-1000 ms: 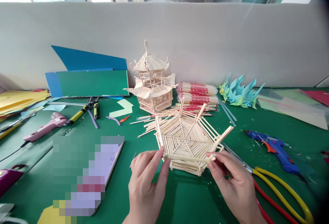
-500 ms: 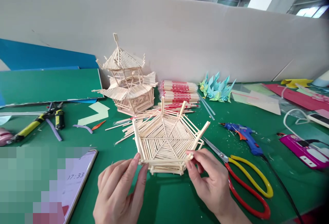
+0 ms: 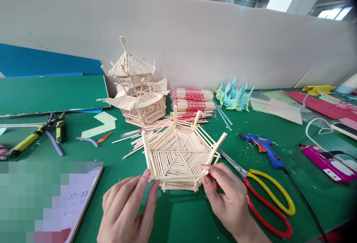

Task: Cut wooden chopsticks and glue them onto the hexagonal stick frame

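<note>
A hexagonal roof of wooden sticks (image 3: 180,154) stands on the green table in front of me. A single stick (image 3: 178,177) lies along its near edge, held at both ends. My left hand (image 3: 128,209) pinches the stick's left end with finger and thumb. My right hand (image 3: 227,198) pinches its right end at the roof's corner. Behind it stands a finished two-tier stick pagoda (image 3: 135,90).
Red-and-yellow scissors (image 3: 267,202) and a blue glue gun (image 3: 263,147) lie right of my right hand. Loose sticks (image 3: 134,139), wrapped chopstick packs (image 3: 192,100), paper cranes (image 3: 232,96), yellow cutters (image 3: 36,135), a phone (image 3: 80,198) at left, a pink device (image 3: 329,163) at right.
The view swung right between the first and second frames, then held. Both hands keep the stick pressed on the roof's near edge, shifted very slightly.
</note>
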A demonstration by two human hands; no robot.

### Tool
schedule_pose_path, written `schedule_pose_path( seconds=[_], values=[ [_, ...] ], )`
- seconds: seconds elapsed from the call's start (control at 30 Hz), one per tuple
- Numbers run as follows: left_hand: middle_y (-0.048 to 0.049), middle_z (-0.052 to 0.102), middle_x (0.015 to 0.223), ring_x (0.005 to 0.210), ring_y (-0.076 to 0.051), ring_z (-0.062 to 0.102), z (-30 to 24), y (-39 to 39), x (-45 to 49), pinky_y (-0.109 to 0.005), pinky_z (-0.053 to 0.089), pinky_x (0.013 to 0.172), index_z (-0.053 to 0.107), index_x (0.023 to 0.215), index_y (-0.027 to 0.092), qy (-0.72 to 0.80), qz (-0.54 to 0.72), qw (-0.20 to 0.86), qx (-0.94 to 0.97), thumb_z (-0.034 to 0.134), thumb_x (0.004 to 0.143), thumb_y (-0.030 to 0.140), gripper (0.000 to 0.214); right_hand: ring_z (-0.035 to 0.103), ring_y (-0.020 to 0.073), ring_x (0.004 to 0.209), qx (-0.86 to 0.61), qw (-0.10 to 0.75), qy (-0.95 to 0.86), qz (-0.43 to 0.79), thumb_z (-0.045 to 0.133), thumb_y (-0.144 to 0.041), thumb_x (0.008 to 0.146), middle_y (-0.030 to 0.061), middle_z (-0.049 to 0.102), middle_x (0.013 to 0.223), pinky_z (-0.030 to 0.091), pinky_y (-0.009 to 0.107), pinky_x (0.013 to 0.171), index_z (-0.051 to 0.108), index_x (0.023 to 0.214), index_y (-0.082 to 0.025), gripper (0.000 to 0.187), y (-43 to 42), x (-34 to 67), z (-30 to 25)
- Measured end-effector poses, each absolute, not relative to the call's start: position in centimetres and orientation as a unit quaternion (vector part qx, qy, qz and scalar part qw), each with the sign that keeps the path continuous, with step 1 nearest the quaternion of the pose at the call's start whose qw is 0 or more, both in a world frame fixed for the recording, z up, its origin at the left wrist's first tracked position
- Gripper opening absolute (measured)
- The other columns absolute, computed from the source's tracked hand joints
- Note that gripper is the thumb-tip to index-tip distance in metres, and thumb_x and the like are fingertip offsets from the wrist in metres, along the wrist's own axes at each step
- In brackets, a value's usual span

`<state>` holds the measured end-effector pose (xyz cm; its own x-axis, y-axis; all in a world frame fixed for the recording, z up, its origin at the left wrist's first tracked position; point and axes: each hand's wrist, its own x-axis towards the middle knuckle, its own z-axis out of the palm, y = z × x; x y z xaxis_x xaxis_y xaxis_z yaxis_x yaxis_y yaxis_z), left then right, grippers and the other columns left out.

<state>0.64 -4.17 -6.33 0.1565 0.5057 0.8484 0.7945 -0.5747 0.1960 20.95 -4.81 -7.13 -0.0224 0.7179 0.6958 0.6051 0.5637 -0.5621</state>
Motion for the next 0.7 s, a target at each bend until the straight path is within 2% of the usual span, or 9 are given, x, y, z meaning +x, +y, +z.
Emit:
schedule_pose_path(
  seconds=[0.33, 0.7],
  values=[
    [-0.0032, 0.063, 0.081, 0.069, -0.017, 0.058, -6.1, -4.2, 0.9, -0.032, 0.046, 0.064, 0.054, 0.119, 0.024, -0.458, -0.477, 0.137, -0.737, 0.066, 0.071, 0.001, 0.055, 0.060, 0.0148, 0.068, -0.462, 0.514, -0.722, 0.038, 0.055, -0.006, 0.080, 0.0069, 0.062, 0.079, 0.051, 0.026, 0.059, 0.059, 0.096, -0.015, 0.018, -4.7, 21.1, -7.0],
    [-0.0032, 0.062, 0.075, 0.069, -0.018, 0.058, -7.2, -4.4, 1.7, -0.031, 0.041, 0.064, 0.060, 0.100, 0.016, -0.483, -0.477, 0.145, -0.720, 0.063, 0.076, 0.015, 0.025, 0.060, 0.0173, 0.071, -0.514, 0.482, -0.706, -0.065, 0.060, -0.017, 0.080, 0.0060, 0.064, 0.076, 0.047, 0.031, 0.063, 0.063, 0.085, -0.017, 0.006, -5.3, 21.6, -8.2]
  ],
)
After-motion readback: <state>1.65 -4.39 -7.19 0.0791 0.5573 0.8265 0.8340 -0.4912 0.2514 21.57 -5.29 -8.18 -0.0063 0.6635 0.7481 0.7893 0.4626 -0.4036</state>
